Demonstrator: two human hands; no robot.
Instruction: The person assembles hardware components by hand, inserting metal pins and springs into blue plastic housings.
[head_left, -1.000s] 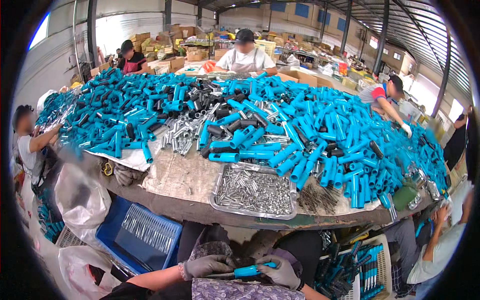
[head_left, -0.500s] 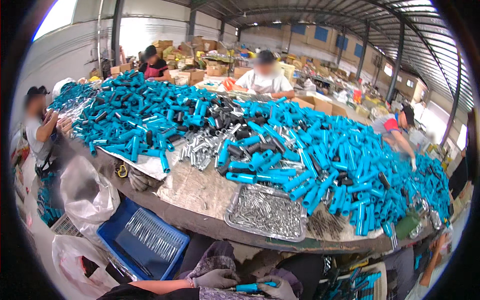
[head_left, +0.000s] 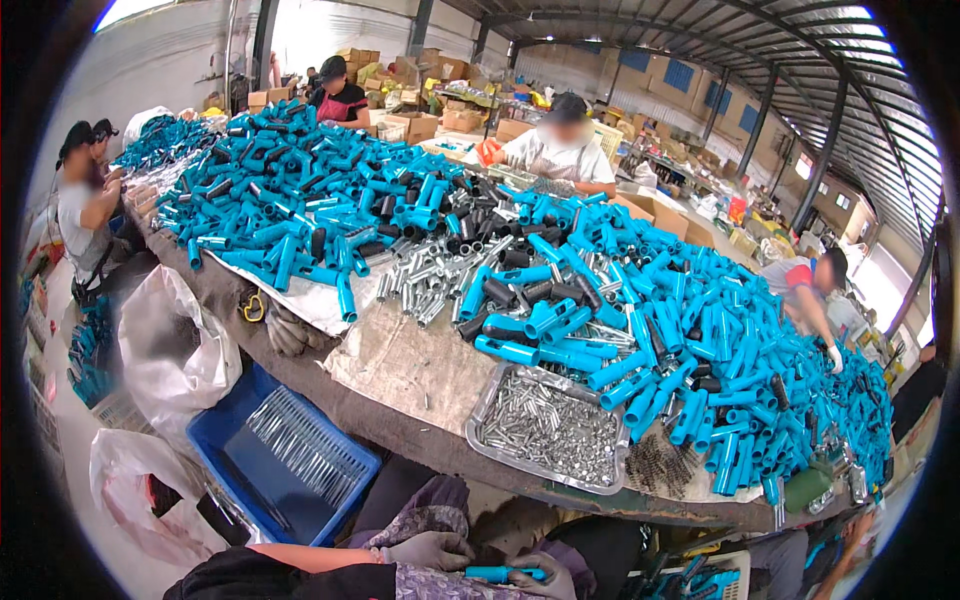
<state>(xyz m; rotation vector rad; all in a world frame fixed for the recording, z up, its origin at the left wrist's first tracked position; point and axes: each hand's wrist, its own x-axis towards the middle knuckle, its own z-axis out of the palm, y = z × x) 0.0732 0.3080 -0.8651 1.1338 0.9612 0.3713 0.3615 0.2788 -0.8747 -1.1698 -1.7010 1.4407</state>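
Low in the view, in my lap, are both my hands in grey gloves. My right hand point(head_left: 548, 575) is closed around a blue tubular handle point(head_left: 488, 574) that lies roughly level, its bare end toward the left. Just left of it, my left hand point(head_left: 432, 551) has its fingers curled together beside the handle's end; whatever sits in them is too small to make out. On the table edge ahead stands a metal tray point(head_left: 548, 425) full of small silver pins. Behind it spreads a large heap of blue handles point(head_left: 690, 330), with silver tubes point(head_left: 425, 275) and black sleeves among them.
Left of my lap is a blue bin point(head_left: 230, 450) with rows of metal rods. White sacks point(head_left: 175, 340) stand beside it. A crate point(head_left: 735, 575) of blue parts is at the lower right. Dark thin pins point(head_left: 665, 465) lie beside the tray. Co-workers sit around the table point(head_left: 400, 375).
The whole view has tilted and shifted slightly. My left hand has drawn a little away from the handle, which my right hand still holds. The co-worker across the table has moved their arms.
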